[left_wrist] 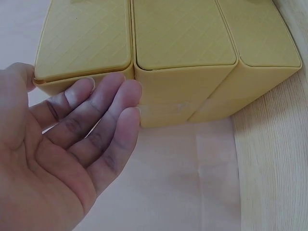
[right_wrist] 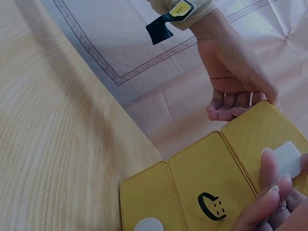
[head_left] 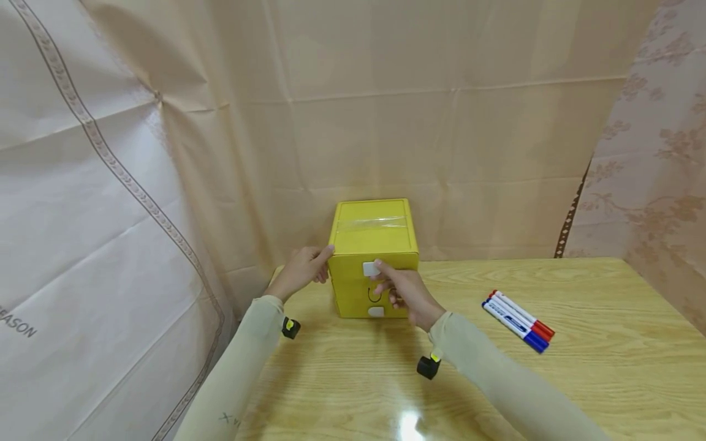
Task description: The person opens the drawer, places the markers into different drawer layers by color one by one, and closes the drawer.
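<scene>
A small yellow drawer box point(head_left: 374, 240) with three stacked drawers stands on the table. My right hand point(head_left: 410, 294) pinches the white handle point(right_wrist: 288, 159) of the top drawer point(right_wrist: 260, 139) between thumb and finger. My left hand point(head_left: 303, 269) is at the box's upper left front corner, its thumb at the top edge. Its fingers point(left_wrist: 113, 91) lie against the side by the top drawer, where a thin gap shows along the drawer front. Black curved marks are on the middle drawer point(right_wrist: 192, 168). The bottom drawer carries another white handle point(head_left: 376, 311).
Several whiteboard markers point(head_left: 515, 318) with red and blue caps lie side by side on the wooden table point(head_left: 618, 306), to the right of the box. Beige cloth point(head_left: 364, 135) hangs close behind the box, with pale patterned cloth at the left and right.
</scene>
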`<state>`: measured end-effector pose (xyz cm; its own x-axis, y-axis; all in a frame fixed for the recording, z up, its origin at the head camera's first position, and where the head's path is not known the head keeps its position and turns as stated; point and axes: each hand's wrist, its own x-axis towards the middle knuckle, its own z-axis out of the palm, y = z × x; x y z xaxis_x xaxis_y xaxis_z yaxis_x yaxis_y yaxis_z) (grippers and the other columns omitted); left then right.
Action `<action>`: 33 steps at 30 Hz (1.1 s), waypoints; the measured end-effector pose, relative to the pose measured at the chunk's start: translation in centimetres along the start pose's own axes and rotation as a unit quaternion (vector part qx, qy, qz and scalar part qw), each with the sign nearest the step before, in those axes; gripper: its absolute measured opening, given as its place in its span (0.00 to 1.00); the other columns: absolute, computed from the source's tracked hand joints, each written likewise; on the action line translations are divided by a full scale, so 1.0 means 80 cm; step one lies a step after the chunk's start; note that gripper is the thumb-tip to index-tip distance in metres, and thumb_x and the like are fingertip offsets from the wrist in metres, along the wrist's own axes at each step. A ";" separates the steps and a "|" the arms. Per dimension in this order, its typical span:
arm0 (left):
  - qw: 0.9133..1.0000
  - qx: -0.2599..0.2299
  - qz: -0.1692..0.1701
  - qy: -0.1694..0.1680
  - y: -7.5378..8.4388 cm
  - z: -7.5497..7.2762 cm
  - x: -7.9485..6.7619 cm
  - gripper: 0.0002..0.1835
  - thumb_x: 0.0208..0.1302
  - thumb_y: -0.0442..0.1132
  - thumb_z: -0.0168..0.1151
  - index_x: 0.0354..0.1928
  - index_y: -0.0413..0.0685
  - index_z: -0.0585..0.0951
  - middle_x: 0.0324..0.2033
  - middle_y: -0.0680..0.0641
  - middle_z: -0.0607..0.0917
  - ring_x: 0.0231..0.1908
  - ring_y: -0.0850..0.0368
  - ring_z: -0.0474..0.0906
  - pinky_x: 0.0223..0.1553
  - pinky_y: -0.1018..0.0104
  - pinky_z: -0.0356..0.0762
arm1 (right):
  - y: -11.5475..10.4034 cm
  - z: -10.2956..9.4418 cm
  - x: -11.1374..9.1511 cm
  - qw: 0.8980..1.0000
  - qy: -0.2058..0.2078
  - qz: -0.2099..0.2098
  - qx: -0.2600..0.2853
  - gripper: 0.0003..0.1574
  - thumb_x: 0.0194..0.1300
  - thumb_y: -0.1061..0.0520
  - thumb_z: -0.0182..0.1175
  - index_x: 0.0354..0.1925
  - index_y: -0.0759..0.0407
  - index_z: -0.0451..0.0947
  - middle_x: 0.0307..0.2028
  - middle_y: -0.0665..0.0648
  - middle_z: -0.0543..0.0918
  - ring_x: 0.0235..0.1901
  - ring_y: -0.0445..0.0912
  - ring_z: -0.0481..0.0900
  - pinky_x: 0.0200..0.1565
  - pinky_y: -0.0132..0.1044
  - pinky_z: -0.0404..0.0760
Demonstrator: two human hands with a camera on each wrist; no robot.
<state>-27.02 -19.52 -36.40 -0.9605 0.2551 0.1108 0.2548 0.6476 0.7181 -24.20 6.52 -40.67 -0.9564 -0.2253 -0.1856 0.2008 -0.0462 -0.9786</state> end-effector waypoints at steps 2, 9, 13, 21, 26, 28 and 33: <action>1.000 -0.002 0.000 -0.001 -0.001 0.000 0.001 0.34 0.79 0.66 0.43 0.30 0.46 0.83 0.31 0.36 0.87 0.29 0.46 0.84 0.38 0.48 0.84 | -0.001 0.000 0.001 1.000 0.001 0.001 -0.001 0.38 0.66 0.29 0.64 0.49 0.61 0.87 0.25 0.50 0.84 0.18 0.39 0.64 0.21 0.28 0.65; 1.000 -0.005 -0.004 -0.005 -0.001 0.001 0.001 0.35 0.78 0.68 0.43 0.32 0.46 0.83 0.32 0.36 0.87 0.33 0.40 0.85 0.38 0.50 0.84 | -0.001 -0.001 0.001 1.000 -0.001 -0.001 -0.007 0.39 0.65 0.28 0.64 0.49 0.61 0.87 0.26 0.51 0.84 0.19 0.39 0.65 0.22 0.29 0.65; 1.000 0.001 -0.003 -0.004 -0.003 0.002 0.003 0.35 0.78 0.68 0.43 0.31 0.46 0.83 0.29 0.41 0.87 0.31 0.44 0.84 0.38 0.51 0.84 | -0.001 -0.001 0.000 1.000 0.001 -0.003 -0.006 0.40 0.64 0.27 0.64 0.50 0.61 0.87 0.27 0.51 0.84 0.19 0.39 0.65 0.23 0.29 0.65; 1.000 -0.001 -0.008 0.000 -0.004 0.004 0.003 0.36 0.77 0.69 0.43 0.31 0.45 0.82 0.28 0.43 0.86 0.31 0.43 0.85 0.35 0.58 0.83 | -0.002 -0.002 0.000 1.000 -0.009 0.003 -0.008 0.39 0.66 0.28 0.63 0.51 0.61 0.86 0.27 0.51 0.84 0.19 0.39 0.65 0.23 0.30 0.65; 1.000 -0.001 -0.008 0.001 -0.003 0.005 0.002 0.35 0.77 0.69 0.43 0.31 0.45 0.82 0.27 0.45 0.86 0.31 0.45 0.85 0.35 0.58 0.83 | -0.001 -0.007 0.000 1.000 -0.021 0.008 -0.016 0.39 0.67 0.28 0.62 0.51 0.60 0.86 0.28 0.51 0.85 0.19 0.39 0.65 0.23 0.30 0.65; 1.000 0.002 -0.008 0.002 -0.003 0.005 0.002 0.35 0.77 0.69 0.43 0.31 0.46 0.82 0.27 0.46 0.86 0.30 0.46 0.84 0.35 0.58 0.83 | 0.000 -0.010 0.000 0.999 -0.025 0.009 -0.021 0.38 0.67 0.28 0.62 0.52 0.59 0.86 0.29 0.51 0.85 0.19 0.39 0.65 0.23 0.29 0.65; 1.000 0.007 -0.003 0.007 -0.004 0.005 0.002 0.36 0.77 0.68 0.43 0.30 0.45 0.82 0.26 0.46 0.86 0.30 0.46 0.84 0.34 0.58 0.83 | 0.004 -0.016 0.000 0.999 -0.035 0.006 -0.038 0.37 0.68 0.29 0.63 0.53 0.59 0.86 0.33 0.52 0.86 0.21 0.40 0.66 0.24 0.30 0.66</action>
<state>-27.18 -19.39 -36.88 -0.9635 0.2414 0.1160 0.2504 0.6586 0.7096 -24.36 7.74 -41.12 -0.9363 -0.2929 -0.1938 0.1935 0.0303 -0.9806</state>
